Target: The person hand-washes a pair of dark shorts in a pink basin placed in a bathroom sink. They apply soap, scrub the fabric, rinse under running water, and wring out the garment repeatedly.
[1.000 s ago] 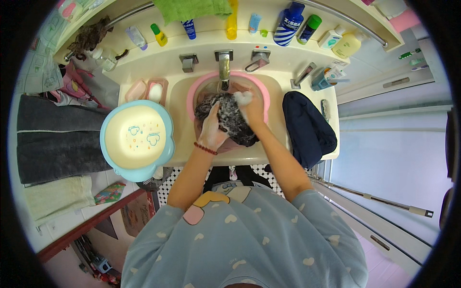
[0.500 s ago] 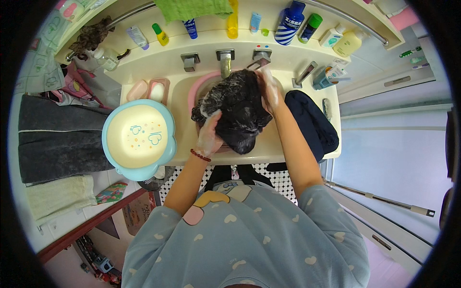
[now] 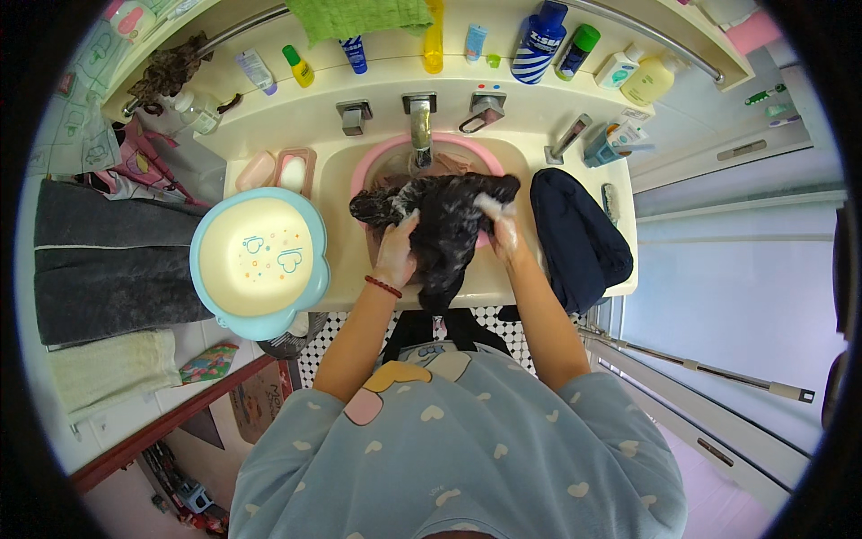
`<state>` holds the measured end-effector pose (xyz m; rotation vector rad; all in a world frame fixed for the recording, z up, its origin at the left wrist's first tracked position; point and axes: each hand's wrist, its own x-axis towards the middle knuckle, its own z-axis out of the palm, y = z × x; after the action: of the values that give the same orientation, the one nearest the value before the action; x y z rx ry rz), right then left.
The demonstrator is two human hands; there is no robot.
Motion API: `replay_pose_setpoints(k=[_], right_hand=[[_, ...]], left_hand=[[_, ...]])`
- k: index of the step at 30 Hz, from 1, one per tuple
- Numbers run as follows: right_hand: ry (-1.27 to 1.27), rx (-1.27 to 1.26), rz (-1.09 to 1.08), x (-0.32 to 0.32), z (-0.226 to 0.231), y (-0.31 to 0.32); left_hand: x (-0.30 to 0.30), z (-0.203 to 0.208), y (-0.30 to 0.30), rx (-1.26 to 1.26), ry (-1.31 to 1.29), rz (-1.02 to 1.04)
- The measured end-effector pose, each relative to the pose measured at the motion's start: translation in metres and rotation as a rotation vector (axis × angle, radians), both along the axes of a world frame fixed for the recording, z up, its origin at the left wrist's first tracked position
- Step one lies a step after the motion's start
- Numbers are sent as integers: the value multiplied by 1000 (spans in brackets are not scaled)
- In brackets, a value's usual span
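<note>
A wet black garment (image 3: 449,229), streaked with white suds, hangs bunched between my hands over the sink. My left hand (image 3: 396,255), with a dark red bead bracelet (image 3: 383,287) on the wrist, is closed on its left side. Foam covers my right hand (image 3: 503,229), which grips the garment's right side. Beneath it sits a pink-rimmed basin (image 3: 480,150) holding brownish-pink cloth (image 3: 449,165), partly hidden. The faucet spout (image 3: 420,126) reaches over the basin, and what looks like water shows below it. A lever handle (image 3: 486,111) is to its right.
A light blue-rimmed basin (image 3: 319,225) stands on the left counter near a soap dish (image 3: 308,166). Dark navy folded cloth (image 3: 579,238) lies at the right. Bottles and tubes, including a blue-and-white striped bottle (image 3: 540,45), line the back ledge, with a metal rail (image 3: 646,43) above.
My right hand has come down from beside the lever handle to the garment's right side. The garment has shifted toward me and hangs longer, uncovering the basin's back rim and the cloth inside.
</note>
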<state>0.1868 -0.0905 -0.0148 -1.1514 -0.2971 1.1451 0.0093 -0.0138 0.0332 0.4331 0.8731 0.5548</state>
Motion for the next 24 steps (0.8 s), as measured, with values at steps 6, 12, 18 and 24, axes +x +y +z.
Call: replay_pose_setpoints(k=[6, 12, 18, 24], right_hand=[[-884, 16, -140, -68, 75, 16], [-1205, -275, 37, -80, 53, 34], [-1437, -721, 125, -26, 34, 50], [-2161, -372, 296, -69, 51, 29]], left_hand=[[17, -18, 35, -92, -687, -70], [31, 0, 2, -124, -231, 2], [38, 30, -12, 29, 229, 29], [27, 21, -5, 22, -217, 166]])
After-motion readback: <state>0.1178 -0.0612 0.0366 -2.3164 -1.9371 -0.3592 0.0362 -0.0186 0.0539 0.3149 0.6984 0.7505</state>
